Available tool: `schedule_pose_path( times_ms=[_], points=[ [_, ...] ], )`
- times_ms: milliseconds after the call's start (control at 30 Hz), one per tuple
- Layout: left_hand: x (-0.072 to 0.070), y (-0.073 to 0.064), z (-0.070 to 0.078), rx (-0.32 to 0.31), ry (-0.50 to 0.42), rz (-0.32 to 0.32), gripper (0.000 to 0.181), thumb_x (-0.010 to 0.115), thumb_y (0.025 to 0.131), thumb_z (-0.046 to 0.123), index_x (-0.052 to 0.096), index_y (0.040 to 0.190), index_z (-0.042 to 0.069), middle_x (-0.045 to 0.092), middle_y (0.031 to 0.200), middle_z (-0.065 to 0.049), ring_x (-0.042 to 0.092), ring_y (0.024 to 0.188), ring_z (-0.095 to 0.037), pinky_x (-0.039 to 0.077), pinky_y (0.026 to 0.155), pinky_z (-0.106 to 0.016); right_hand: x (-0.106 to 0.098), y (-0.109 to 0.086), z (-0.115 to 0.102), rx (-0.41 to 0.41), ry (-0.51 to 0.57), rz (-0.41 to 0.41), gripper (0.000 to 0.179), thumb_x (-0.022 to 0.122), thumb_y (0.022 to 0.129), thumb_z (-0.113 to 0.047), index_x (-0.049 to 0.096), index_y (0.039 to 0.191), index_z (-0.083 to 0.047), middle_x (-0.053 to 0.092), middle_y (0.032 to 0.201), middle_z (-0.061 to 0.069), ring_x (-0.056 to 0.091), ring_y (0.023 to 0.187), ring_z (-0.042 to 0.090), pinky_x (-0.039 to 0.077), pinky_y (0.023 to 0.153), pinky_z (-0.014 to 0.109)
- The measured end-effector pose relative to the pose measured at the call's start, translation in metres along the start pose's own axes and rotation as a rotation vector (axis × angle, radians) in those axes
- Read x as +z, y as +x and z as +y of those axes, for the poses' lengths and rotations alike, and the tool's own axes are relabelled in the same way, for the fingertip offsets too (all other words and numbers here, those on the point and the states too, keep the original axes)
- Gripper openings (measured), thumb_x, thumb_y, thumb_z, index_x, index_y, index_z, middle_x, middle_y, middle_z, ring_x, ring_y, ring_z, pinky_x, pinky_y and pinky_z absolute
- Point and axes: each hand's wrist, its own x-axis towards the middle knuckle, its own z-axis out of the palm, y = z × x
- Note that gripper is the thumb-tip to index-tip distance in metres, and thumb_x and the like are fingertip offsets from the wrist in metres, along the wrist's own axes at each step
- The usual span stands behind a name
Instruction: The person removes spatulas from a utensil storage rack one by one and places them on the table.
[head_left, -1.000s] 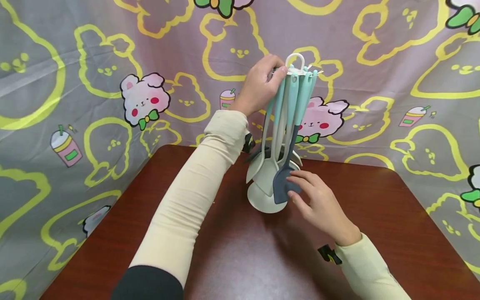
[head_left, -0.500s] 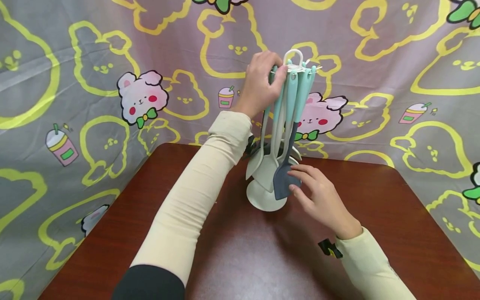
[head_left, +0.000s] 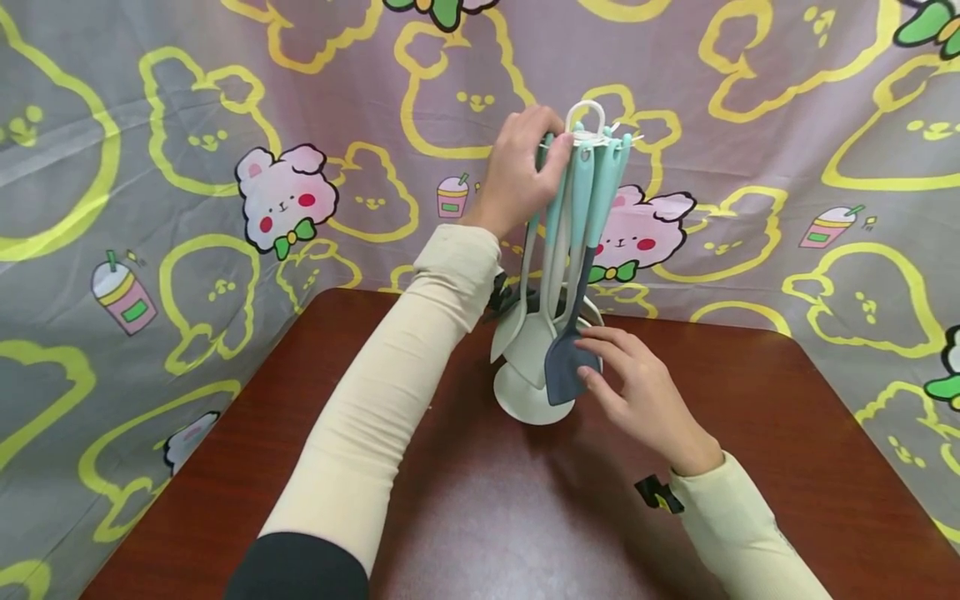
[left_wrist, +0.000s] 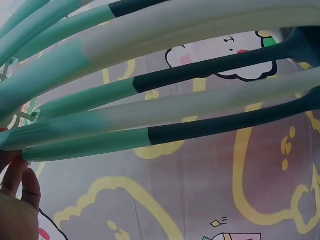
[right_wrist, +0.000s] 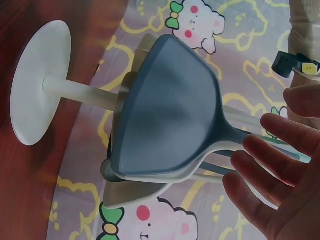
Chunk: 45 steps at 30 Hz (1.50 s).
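Observation:
Several kitchen utensils with mint-green handles (head_left: 583, 196) hang round a white rotating rack (head_left: 528, 407) with a round base. High on it, my left hand (head_left: 521, 171) grips the upper end of a kitchen utensil's handle by the hooks, thumb towards the white top loop; its fingertips show at the lower left of the left wrist view. A dark grey spatula (head_left: 566, 371) hangs at the front. Beside its blade is my right hand (head_left: 641, 404), fingers spread and slightly bent; contact is unclear from the head view. In the right wrist view those fingers lie near the spatula's neck, holding nothing.
The rack stands on a dark red-brown table (head_left: 480, 517), towards its back edge. A patterned cloth (head_left: 360, 100) with yellow outlines and rabbits hangs close behind and at the left. Light shafts and dark shafts lie close together among the hanging utensils.
The view shifts slightly. Both hands keep nearly the same places, left at the handle tops and right beside the spatula blade. The utensils hang as before.

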Motion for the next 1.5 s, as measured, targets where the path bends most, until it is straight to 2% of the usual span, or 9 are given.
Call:
schedule_pose_path(
  times_ms=[333,533,900,1233,1333,1500],
  points=[
    [-0.004,0.002,0.001,-0.011,0.045,-0.027,0.019,0.047,0.099,0.019,0.059,0.097,0.004,0.057,0.098,-0.005,0.048,0.099,-0.024,0.032,0.094,-0.021,-0.009,0.015,-0.005,-0.013,0.011,0.011,0.035,0.074,0.085,-0.009,0.068,0.12,-0.005,0.064,0.128,0.01,0.058,0.121,0.027,0.052,0.097,0.047],
    [-0.003,0.0,0.001,-0.017,0.04,-0.034,0.02,0.047,0.1,0.02,0.059,0.098,0.005,0.057,0.1,-0.006,0.048,0.099,-0.023,0.033,0.094,-0.021,-0.015,0.022,-0.005,-0.019,0.016,0.036,0.035,0.073,0.085,-0.007,0.068,0.12,-0.004,0.065,0.128,0.01,0.059,0.121,0.027,0.05,0.097,0.046],
    [-0.001,0.0,0.003,-0.021,0.035,-0.017,0.02,0.048,0.1,0.021,0.06,0.099,0.005,0.059,0.101,-0.006,0.049,0.098,-0.022,0.034,0.093,-0.021,-0.019,0.036,-0.002,0.036,0.054,0.082,0.033,0.07,0.089,-0.007,0.067,0.122,-0.004,0.067,0.125,0.011,0.061,0.119,0.026,0.049,0.101,0.048],
    [0.001,0.0,0.002,-0.041,0.026,-0.005,0.02,0.048,0.099,0.022,0.061,0.1,0.006,0.06,0.101,-0.005,0.048,0.096,-0.021,0.035,0.09,-0.022,-0.018,0.049,-0.001,0.079,0.067,0.16,0.032,0.065,0.091,-0.007,0.065,0.123,-0.004,0.068,0.117,0.012,0.067,0.1,0.025,0.057,0.084,0.041],
    [0.001,-0.001,0.002,-0.047,0.025,-0.002,0.02,0.049,0.099,0.022,0.061,0.099,0.006,0.06,0.1,-0.004,0.047,0.094,-0.018,0.035,0.09,-0.022,-0.017,0.055,-0.001,0.102,0.095,0.191,0.033,0.064,0.092,-0.007,0.064,0.125,-0.003,0.068,0.117,0.014,0.068,0.098,0.027,0.059,0.079,0.043],
    [0.0,-0.002,0.002,-0.052,0.025,0.004,0.02,0.049,0.099,0.022,0.061,0.099,0.006,0.06,0.1,-0.004,0.048,0.095,-0.019,0.035,0.091,-0.022,-0.012,0.064,-0.002,0.169,0.132,0.236,0.034,0.063,0.093,-0.008,0.063,0.126,-0.001,0.068,0.118,0.016,0.069,0.097,0.03,0.059,0.079,0.051]
  ],
)
